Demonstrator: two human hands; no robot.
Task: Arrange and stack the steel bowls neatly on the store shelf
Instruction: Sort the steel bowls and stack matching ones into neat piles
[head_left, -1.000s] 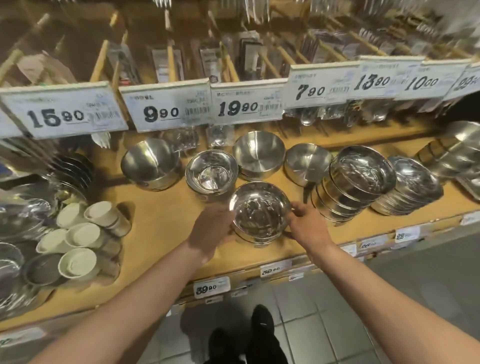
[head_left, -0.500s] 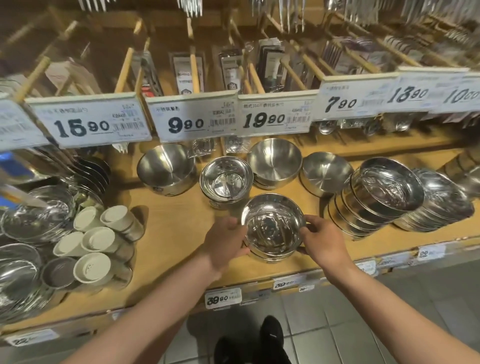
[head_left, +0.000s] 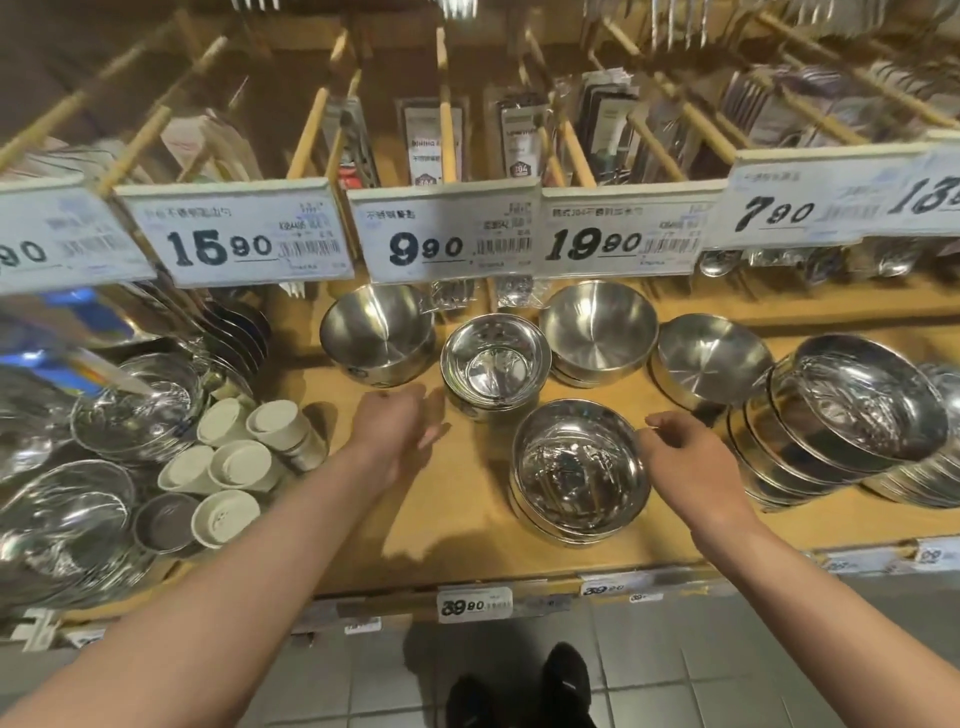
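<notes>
On the wooden shelf (head_left: 467, 540) a short stack of shiny steel bowls (head_left: 579, 470) sits near the front edge, just right of centre. The right hand (head_left: 691, 457) hovers at the stack's 3 o'clock, fingers loosely curled toward the rim and holding nothing; whether the fingertips touch the rim I cannot tell. The left hand (head_left: 397, 428) is at the stack's 9 o'clock, well apart from it, fingers relaxed and slightly blurred, gripping nothing.

At 12 o'clock from the stack, a smaller stack of polished bowls (head_left: 493, 361) stands just behind it. At 11 o'clock from the front stack, beyond the left hand, sits a deep brushed bowl (head_left: 376, 332). At 1 o'clock is a wide brushed bowl (head_left: 597, 327) resting in others of its kind, and further toward 2 o'clock a shallower brushed bowl (head_left: 711, 358). At 3 o'clock, past the right hand, a row of bowls (head_left: 852, 415) leans on its side, rims tilted toward the camera.

At 9 o'clock on the shelf lie cream cups (head_left: 234, 462) on their sides, with wrapped glass bowls (head_left: 67, 519) further left. Price cards (head_left: 447, 236) reading 15.90, 9.90, 19.90 and 7.90 hang above the bowls. Black shoes (head_left: 519, 691) show on the grey tiled floor at 6 o'clock
</notes>
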